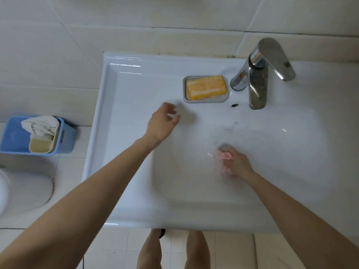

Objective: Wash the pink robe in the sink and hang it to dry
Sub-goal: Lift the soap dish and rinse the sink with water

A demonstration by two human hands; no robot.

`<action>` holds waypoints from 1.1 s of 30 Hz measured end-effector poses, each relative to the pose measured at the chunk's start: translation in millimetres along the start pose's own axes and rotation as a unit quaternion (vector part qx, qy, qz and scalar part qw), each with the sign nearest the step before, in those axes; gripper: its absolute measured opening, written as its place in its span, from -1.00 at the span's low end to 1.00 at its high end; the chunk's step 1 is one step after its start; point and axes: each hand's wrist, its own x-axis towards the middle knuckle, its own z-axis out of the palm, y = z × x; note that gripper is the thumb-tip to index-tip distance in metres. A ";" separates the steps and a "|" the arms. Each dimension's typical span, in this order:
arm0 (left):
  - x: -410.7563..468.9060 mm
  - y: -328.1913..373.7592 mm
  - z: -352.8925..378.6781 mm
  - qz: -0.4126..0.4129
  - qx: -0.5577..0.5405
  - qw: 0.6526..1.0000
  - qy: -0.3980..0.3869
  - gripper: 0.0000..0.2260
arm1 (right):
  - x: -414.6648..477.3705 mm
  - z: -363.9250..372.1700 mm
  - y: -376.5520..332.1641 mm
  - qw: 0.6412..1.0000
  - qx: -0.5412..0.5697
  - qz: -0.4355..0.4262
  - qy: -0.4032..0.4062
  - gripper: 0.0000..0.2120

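Observation:
The pink robe [225, 156] is a small bunched wad of pink cloth down in the white sink [136, 90], close to the drain. My right hand [238, 164] grips it, fingers curled round most of the cloth. My left hand [162, 121] hovers over the sink's left ledge with fingers loosely bent and nothing in it, a short way left of the soap dish. A yellow soap bar [206, 87] lies in a grey dish [206, 100] on the back ledge.
A chrome faucet [258, 78] stands at the back right, its spout over the basin. On the tiled floor to the left sits a blue bin [11, 136] holding white cloth and a beige container. A white toilet edge shows at far left.

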 end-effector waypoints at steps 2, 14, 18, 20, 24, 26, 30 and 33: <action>-10.1 -8.2 20.0 0.021 0.131 0.987 -0.095 -0.63 | 3.9 -2.0 6.9 0.996 0.023 0.040 0.070 -0.76; -20.7 -62.2 148.0 0.328 0.482 0.758 -0.292 -0.46 | 0.0 -10.6 38.1 0.982 0.185 0.031 0.008 -0.88; -20.9 -65.9 145.6 0.305 0.414 0.825 -0.233 -0.57 | 2.2 -13.9 41.3 0.959 0.279 0.046 0.029 -0.90; -24.9 -64.5 136.3 0.432 0.344 0.811 -0.192 -0.62 | -0.2 -15.4 41.0 0.953 0.296 0.066 -0.011 -0.81; -14.4 -30.7 100.2 0.383 0.142 0.909 0.084 -0.64 | -6.6 -21.6 36.4 0.839 0.518 0.070 -0.152 -0.66; -0.5 -9.1 74.1 0.315 0.093 0.929 0.174 -0.49 | -2.8 -24.5 36.0 0.792 0.586 0.076 -0.153 -0.66; 57.7 20.2 33.6 0.212 0.115 0.958 0.153 0.08 | -4.9 -30.2 33.1 0.707 0.693 0.099 -0.102 -0.91; 85.7 31.2 24.0 0.161 0.177 0.971 0.021 0.20 | -3.8 -40.5 22.7 0.657 0.740 0.095 -0.108 -0.83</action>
